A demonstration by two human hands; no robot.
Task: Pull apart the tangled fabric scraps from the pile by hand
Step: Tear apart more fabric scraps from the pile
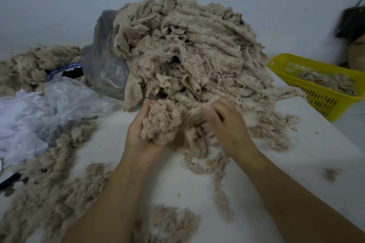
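Note:
A tall pile of beige fuzzy fabric scraps (183,49) fills the middle of the white table (286,156). At its front edge my left hand (141,136) cups a fluffy clump of scraps (160,122), fingers curled up around it. My right hand (225,124) pinches a strip of fabric (199,113) that runs from the same clump. The two hands are close together, just in front of the pile. Long strands (219,175) hang from the clump down onto the table.
A yellow plastic basket (320,77) with some scraps stands at the right. Crumpled clear plastic bags (65,100) lie at the left, with more loose scraps (51,189) along the left and near edge. A dark bag (351,23) hangs on the wall at far right.

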